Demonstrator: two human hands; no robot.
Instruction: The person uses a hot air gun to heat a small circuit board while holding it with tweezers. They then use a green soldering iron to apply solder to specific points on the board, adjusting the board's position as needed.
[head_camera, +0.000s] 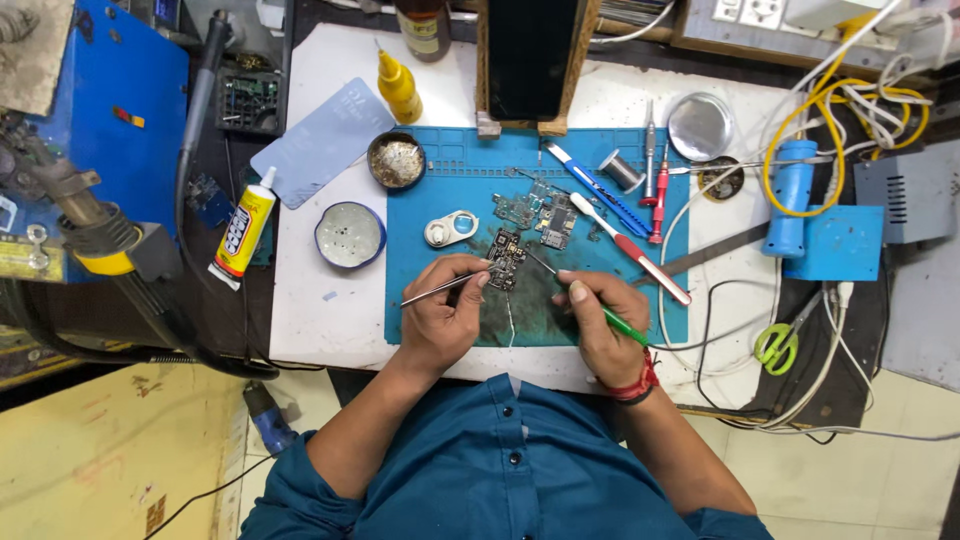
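My left hand (440, 315) pinches metal tweezers (432, 291) whose far end reaches a small dark circuit board (506, 262) on the blue work mat (430, 185). My right hand (598, 325) grips a thin green-handled probe (625, 327); its fine tip (540, 262) points at the same board's right edge. Both hands rest on the mat's near part. More board pieces (540, 215) lie just beyond, next to a small silver camera bezel (450, 228).
On the mat's right lie a red-and-white tool (630, 250), a blue-handled tool (598, 188) and screwdrivers (655, 190). A glue tube (243, 230), round tins (349, 235), a yellow bottle (399, 88), a solder spool (622, 170), green scissors (778, 342), cables and a blue machine (110, 130) surround the mat.
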